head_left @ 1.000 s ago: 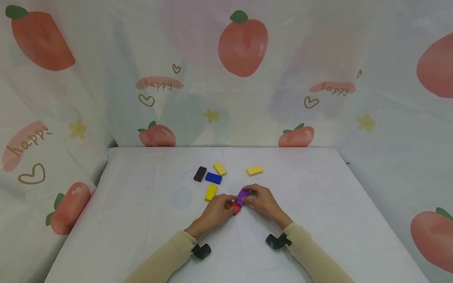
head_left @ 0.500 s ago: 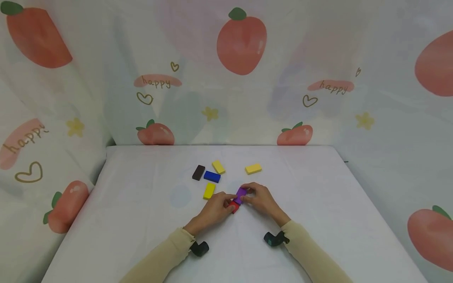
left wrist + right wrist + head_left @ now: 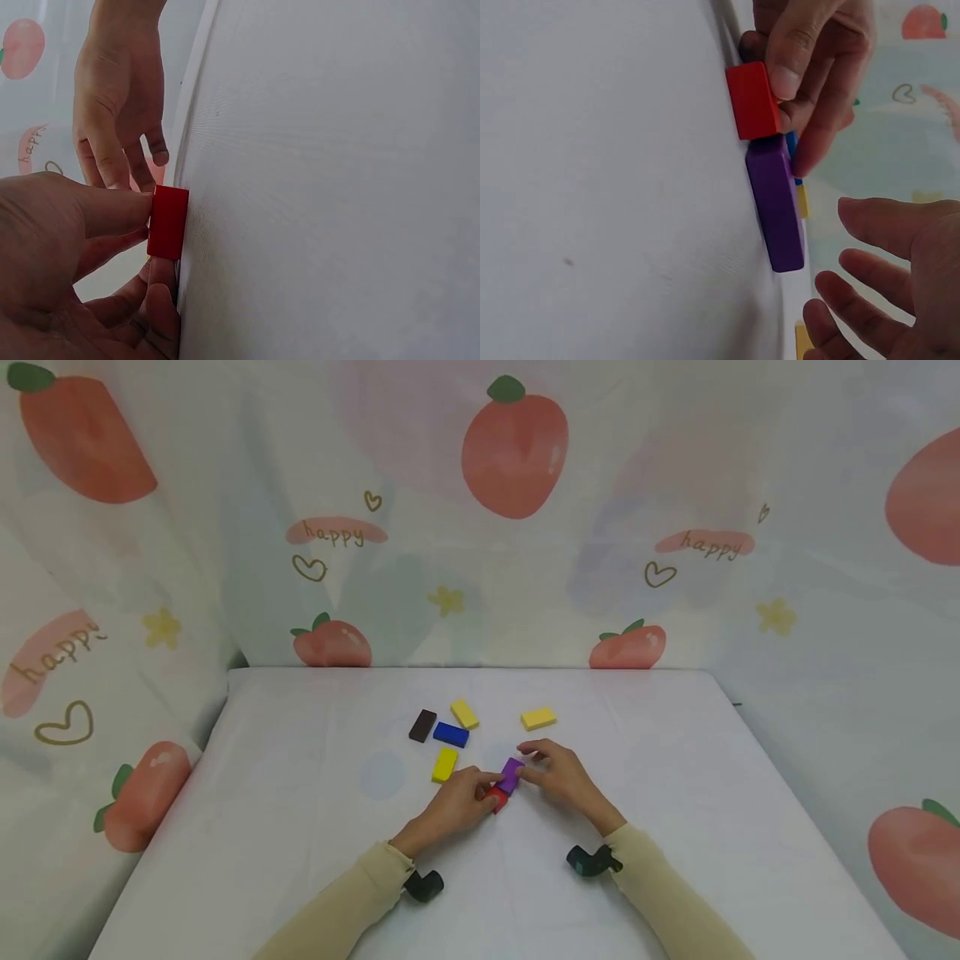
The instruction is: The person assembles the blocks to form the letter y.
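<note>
Purple block (image 3: 511, 775) lies on the white surface (image 3: 300, 827), between the two hands, one end meeting the red block (image 3: 751, 101). The left hand (image 3: 459, 800) has its grip pinching the red block, thumb against one side of it and other fingers curled at the far side. Its index finger reaches out to the upper face of the purple block; whether it presses there I cannot tell. The right hand (image 3: 561, 777) is just beside the purple block, its grip spread, thumb and fingers apart; the right wrist view shows a gap between them and the block.

Farther off, a yellow block (image 3: 444, 765) lies near the left hand. Beyond it are a blue block (image 3: 452, 735), a dark block (image 3: 422, 726) to its left and a second yellow block (image 3: 464, 714) behind. Off to the right, a third yellow block (image 3: 538, 719) lies alone. Both arms wear beige sleeves (image 3: 375, 885), each with a black wrist camera (image 3: 425, 886). Behind the surface hangs a pale cloth (image 3: 525, 577) printed with peaches.
</note>
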